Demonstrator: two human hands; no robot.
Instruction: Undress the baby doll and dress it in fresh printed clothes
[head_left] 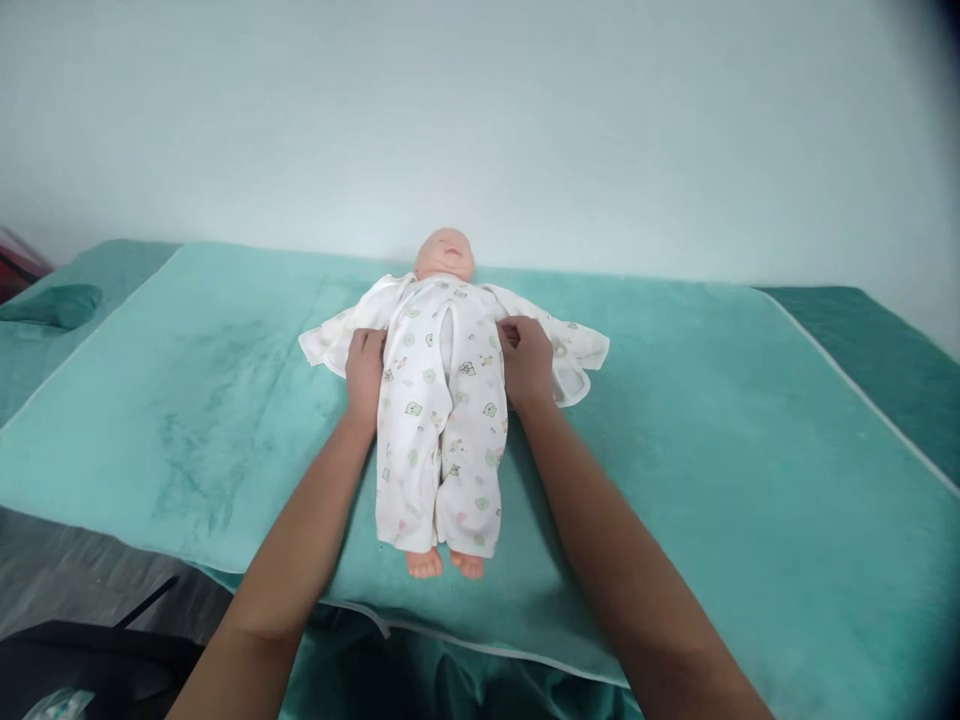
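Observation:
A baby doll point(445, 254) lies on its back, head toward the wall and bare feet point(425, 563) toward me. White printed baby pants point(472, 440) cover its legs and reach high up its front. Under them a matching baby shirt point(577, 340) lies spread, sleeves out to both sides. At the pants' left edge, my left hand point(366, 372) is closed with its fingertips partly hidden by the cloth. My right hand point(529, 362) has curled fingers pinching the pants' right edge, over the shirt.
A light green cloth point(712, 450) covers the table, with darker green fabric point(877, 350) at the right end. Behind stands a white wall point(480, 120). A black object point(97, 660) is low at the left front, and something red point(19, 270) shows at the far left.

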